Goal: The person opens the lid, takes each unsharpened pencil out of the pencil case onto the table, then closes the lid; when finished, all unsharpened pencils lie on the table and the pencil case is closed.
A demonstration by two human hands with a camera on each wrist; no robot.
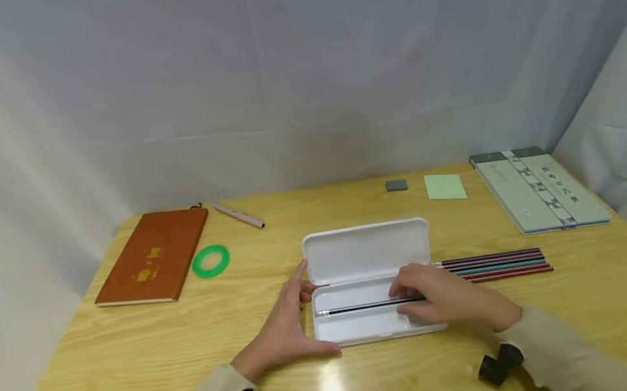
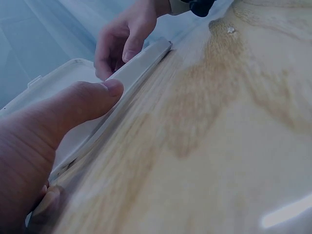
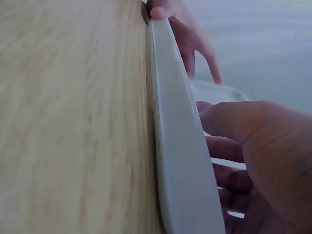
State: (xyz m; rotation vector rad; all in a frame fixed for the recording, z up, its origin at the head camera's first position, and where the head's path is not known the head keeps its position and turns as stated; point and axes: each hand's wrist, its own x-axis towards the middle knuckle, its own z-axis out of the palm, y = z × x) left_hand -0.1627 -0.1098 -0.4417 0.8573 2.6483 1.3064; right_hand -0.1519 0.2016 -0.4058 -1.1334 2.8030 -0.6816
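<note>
A white pencil case (image 1: pixel 367 251) lies with its lid raised on the wooden table. Inside its tray is a dark pencil (image 1: pixel 357 307), lengthwise, with a pale end at the left. My left hand (image 1: pixel 285 326) holds the case's left end, its thumb (image 2: pixel 100 97) along the front edge and its fingers near the hinge side. My right hand (image 1: pixel 439 291) reaches into the right part of the tray, thumb and curled fingers on either side of the pencil's right end, which they hide. In the right wrist view, the front wall of the case hides the pencil.
Several pencils (image 1: pixel 498 266) lie side by side right of the case. Farther back are a grey eraser (image 1: pixel 396 185), a green sticky note (image 1: pixel 445 186) and a pale green notebook (image 1: pixel 542 190). At left are a brown notebook (image 1: pixel 153 257), green tape roll (image 1: pixel 198 264) and pen (image 1: pixel 240 216).
</note>
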